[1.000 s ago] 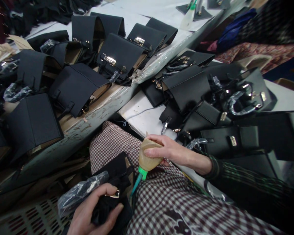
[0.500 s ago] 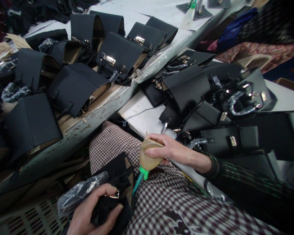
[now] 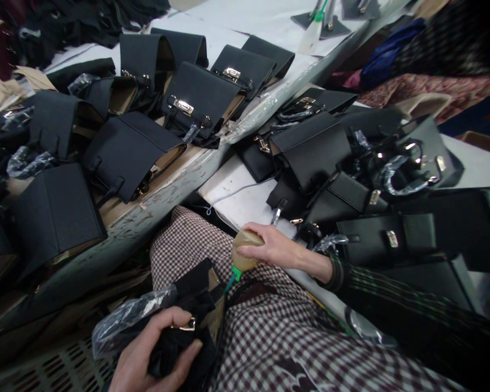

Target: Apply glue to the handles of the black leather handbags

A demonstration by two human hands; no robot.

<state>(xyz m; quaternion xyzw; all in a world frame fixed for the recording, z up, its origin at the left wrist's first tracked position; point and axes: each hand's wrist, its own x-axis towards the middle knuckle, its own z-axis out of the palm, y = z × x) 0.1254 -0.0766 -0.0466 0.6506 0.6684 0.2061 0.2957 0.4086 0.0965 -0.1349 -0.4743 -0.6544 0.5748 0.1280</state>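
Tan squeeze bottle (image 3: 245, 255) in right hand (image 3: 271, 247), grip wrapped round it, green nozzle tipped down toward black bag (image 3: 191, 283) on lap. Left hand (image 3: 155, 356) grip clamps bag near gold ring, steadying it. Other bags (image 3: 126, 149) crowd tabletop (image 3: 245, 201).

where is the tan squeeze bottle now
Head view, centre: the tan squeeze bottle is in the right hand over the checked lap, nozzle toward the black bag in the left hand.
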